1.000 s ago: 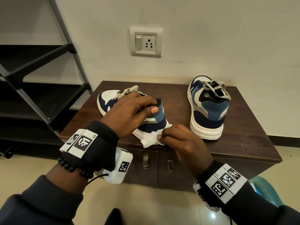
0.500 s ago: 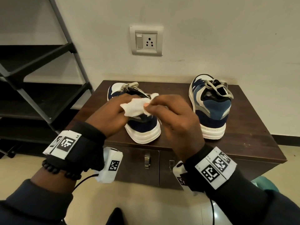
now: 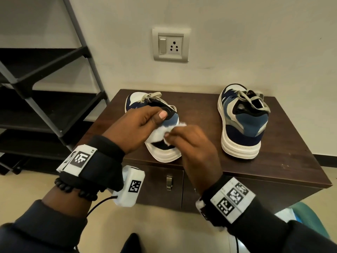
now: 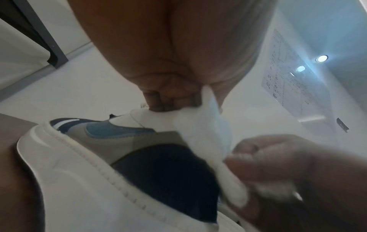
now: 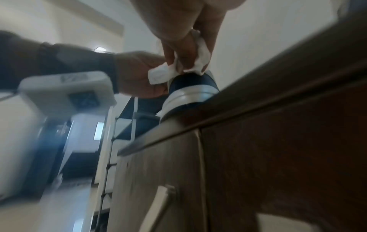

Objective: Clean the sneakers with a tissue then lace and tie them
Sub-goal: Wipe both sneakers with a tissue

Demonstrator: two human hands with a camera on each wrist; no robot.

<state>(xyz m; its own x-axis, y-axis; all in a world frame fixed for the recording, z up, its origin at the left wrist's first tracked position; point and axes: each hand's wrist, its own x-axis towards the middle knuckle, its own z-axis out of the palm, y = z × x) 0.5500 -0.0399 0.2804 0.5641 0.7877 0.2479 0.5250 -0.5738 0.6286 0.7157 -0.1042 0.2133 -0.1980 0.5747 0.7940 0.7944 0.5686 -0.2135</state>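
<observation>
Two blue, navy and white sneakers stand on a dark wooden cabinet (image 3: 273,161), heels toward me. Over the heel of the near-left sneaker (image 3: 164,154) my two hands hold a white tissue (image 3: 156,134). My left hand (image 3: 138,123) grips one end, its thumb lying by the heel collar. My right hand (image 3: 189,141) pinches the other end. The left wrist view shows the tissue (image 4: 208,135) draped across the sneaker (image 4: 111,141). Seen from the right wrist, the tissue (image 5: 160,75) sits on the heel (image 5: 190,87). The right sneaker (image 3: 244,125) stands untouched, its laces loose.
A dark metal shelf rack (image 3: 45,106) stands left of the cabinet. A wall socket (image 3: 170,45) is above it. The cabinet front has small metal handles (image 3: 169,182). A teal object (image 3: 308,214) lies on the floor at lower right.
A second ago my right hand rubbed the tissue at the heel's base. Both hands then lifted the tissue above the shoe and have now lowered it onto the heel.
</observation>
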